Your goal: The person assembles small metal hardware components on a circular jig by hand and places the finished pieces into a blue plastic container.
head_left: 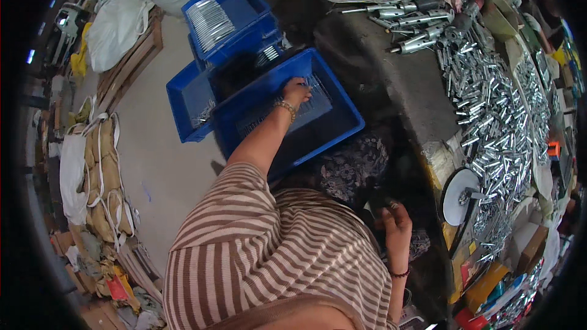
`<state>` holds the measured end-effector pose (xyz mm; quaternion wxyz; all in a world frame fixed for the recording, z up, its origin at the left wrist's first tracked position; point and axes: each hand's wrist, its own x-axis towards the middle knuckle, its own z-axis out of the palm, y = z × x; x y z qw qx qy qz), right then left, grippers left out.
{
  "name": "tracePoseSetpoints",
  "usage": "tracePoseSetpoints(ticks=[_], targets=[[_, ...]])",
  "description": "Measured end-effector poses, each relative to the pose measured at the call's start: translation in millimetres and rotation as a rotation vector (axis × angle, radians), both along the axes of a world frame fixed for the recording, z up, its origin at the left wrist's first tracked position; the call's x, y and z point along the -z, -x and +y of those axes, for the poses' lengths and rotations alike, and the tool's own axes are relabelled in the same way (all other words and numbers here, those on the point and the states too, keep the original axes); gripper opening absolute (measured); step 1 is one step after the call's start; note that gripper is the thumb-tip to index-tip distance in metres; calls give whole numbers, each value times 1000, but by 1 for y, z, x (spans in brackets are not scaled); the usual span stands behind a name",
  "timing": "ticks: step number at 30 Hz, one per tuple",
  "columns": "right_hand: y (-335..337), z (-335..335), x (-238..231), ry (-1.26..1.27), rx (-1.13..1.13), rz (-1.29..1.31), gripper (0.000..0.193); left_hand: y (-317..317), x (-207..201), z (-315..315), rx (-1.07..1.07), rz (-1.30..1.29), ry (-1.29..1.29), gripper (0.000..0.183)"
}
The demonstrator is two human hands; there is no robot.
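Observation:
My left hand reaches down into a large blue plastic bin. Its fingers are bent together against a row of thin silvery metal rods lined up side by side; what is between the fingertips is too small to make out. More thin metal pieces lie in the same bin, partly behind my forearm. Beside my lap, at the lower right, is my right hand, raised with its fingers curled in. Something small may be between the thumb and fingers, but it is too dark to name.
Behind the bin, a blue crate holds a neat row of metal rods. A smaller blue bin stands left. Along the right, a bench bears a big heap of metal sleeves, socket tools and a white disc. White sacks sit far left.

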<state>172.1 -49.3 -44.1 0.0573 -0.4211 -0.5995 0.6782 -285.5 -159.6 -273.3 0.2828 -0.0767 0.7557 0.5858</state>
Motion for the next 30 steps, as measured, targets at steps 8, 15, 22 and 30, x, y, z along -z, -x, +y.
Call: tracePoseSetpoints(ticks=[8,15,22,30], targets=[[-12,-2,11,-5,46,-37,19,31,46,41,-97,-120,-70,41],[-6,-3,3,25,92,-40,20,25,46,51,-69,12,75,38],[-11,3,5,11,53,-21,23,37,19,9,-176,-229,-431,18],[-7,-3,18,24,109,21,22,-26,-185,45,-29,622,-383,24]])
